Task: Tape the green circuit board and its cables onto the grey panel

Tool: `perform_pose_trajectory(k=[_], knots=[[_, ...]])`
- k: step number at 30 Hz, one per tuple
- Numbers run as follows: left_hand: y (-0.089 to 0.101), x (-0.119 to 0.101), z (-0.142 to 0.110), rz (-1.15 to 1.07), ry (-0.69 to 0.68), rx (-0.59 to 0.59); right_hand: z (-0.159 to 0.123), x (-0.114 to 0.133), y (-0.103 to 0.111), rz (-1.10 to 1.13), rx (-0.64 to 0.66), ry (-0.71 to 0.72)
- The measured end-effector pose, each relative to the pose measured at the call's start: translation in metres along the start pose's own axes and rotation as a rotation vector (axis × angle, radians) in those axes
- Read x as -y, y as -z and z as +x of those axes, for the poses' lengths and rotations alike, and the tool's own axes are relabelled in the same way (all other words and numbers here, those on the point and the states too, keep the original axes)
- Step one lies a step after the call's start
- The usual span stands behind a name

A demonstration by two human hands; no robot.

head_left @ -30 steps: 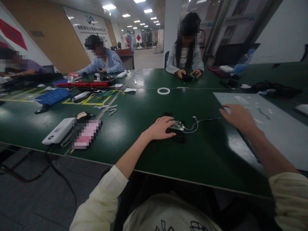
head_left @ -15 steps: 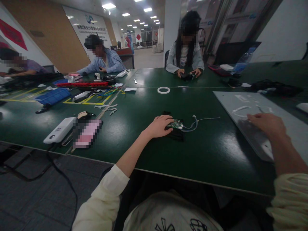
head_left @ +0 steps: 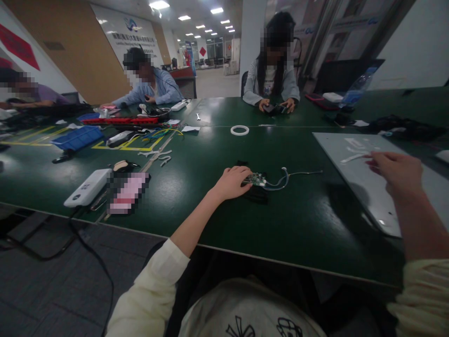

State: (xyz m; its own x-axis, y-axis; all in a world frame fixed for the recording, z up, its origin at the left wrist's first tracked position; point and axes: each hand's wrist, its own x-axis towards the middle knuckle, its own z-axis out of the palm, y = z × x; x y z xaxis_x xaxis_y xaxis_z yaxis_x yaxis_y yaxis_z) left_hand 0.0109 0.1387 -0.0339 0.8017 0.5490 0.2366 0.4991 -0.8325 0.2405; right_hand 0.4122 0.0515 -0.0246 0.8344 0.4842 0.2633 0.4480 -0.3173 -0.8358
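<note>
My left hand (head_left: 232,181) lies palm down on the green table (head_left: 217,154), its fingers curled onto the left end of a small green circuit board (head_left: 258,179) that sits on a black piece. Thin blue and grey wires (head_left: 286,176) run right from the board. My right hand (head_left: 398,172) is raised over a grey sheet (head_left: 365,182) at the right, its fingers drawn together near a white strip (head_left: 352,158); whether it pinches the strip I cannot make out.
A white tape ring (head_left: 239,130) lies farther back. At the left are a white power bank (head_left: 87,187), a pink item, a blue bin (head_left: 77,138) and a red strip. Other people sit across the table and at the far left.
My right hand moved right from the table's bare middle onto the grey sheet, then lifted toward the white strip. My left hand stayed on the circuit board.
</note>
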Motion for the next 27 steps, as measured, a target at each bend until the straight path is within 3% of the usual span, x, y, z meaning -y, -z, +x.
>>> perform_pose_trajectory(k=[3,7,9,12,16,21,24,27], knots=[[0.0,-0.002,0.002,-0.006,0.025,-0.003,-0.04,0.041,-0.011,0.332,0.216,-0.087],[-0.002,-0.004,0.003,-0.004,0.044,-0.025,-0.112,0.092,-0.039,0.499,0.785,-0.09],[-0.003,-0.004,0.003,0.01,0.072,-0.035,-0.149,0.113,-0.057,0.558,1.003,-0.102],[-0.002,-0.003,0.002,0.013,0.092,-0.025,-0.194,0.136,-0.082,0.522,1.169,-0.109],[0.002,-0.001,0.002,-0.002,0.112,0.034,-0.221,0.147,-0.1,0.326,1.2,0.108],[-0.001,-0.004,0.005,0.013,0.144,0.035,-0.222,0.142,-0.1,0.024,0.983,0.571],[-0.004,-0.004,0.006,0.019,0.143,0.021,-0.21,0.139,-0.095,-0.175,0.884,0.701],[-0.007,-0.002,0.006,0.037,0.145,-0.01,-0.171,0.127,-0.087,-0.217,0.801,0.684]])
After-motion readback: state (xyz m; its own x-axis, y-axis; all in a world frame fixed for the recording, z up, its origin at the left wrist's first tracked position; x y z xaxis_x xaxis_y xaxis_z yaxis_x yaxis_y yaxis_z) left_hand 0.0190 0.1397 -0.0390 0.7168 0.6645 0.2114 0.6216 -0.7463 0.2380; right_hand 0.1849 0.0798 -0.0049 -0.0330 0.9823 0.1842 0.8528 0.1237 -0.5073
